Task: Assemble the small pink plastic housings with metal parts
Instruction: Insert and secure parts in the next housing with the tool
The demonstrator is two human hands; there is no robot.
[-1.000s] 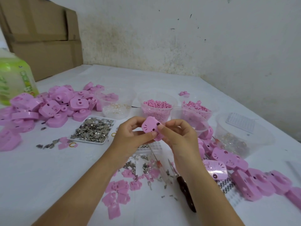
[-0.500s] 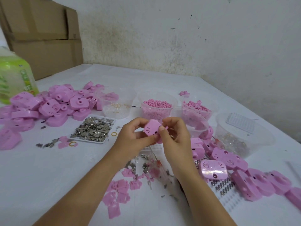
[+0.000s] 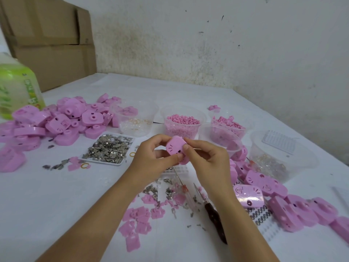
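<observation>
Held above the tabletop (image 3: 56, 195), the pink housing (image 3: 176, 149) is pinched by its edges between left hand (image 3: 151, 161) and right hand (image 3: 207, 161); it looks light, stiff and slick, best gripped at the rim.

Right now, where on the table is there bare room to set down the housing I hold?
Bare table lies near-left, between the left forearm, the tray of metal parts and the left housing pile. Another free strip runs behind the tubs, toward the wall. The right side is crowded with housings.
</observation>
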